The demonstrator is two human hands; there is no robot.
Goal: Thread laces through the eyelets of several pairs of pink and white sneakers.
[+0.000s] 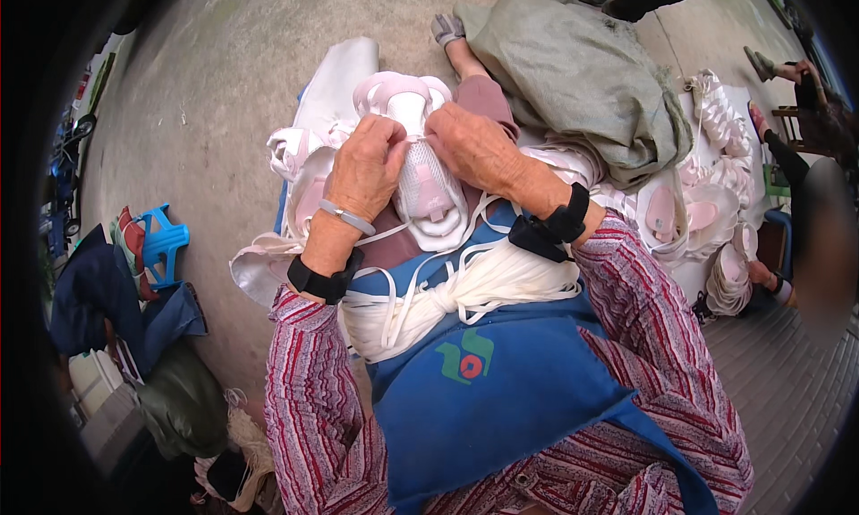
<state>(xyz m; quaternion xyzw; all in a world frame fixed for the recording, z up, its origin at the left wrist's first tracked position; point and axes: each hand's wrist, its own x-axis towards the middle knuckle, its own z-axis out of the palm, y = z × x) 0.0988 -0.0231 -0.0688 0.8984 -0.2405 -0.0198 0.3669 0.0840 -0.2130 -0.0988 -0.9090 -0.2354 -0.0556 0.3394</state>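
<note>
Seen from the head camera, a seated person in a blue apron [501,381] works a white-and-pink shoe [425,179] held over the lap. The left hand [367,166] curls closed, its fingertips pinching the shoe's upper beside the tongue; the right hand [474,144] folds over the shoe's other side, fingers bent and pressed onto it. A bundle of white laces [447,305] lies across the apron just below. More pink-and-white shoes [707,211] are heaped at the right, beside a grey-green sack [582,76]. Bare concrete floor [215,85] opens up to the left, past a blue plastic stool [161,242].
</note>
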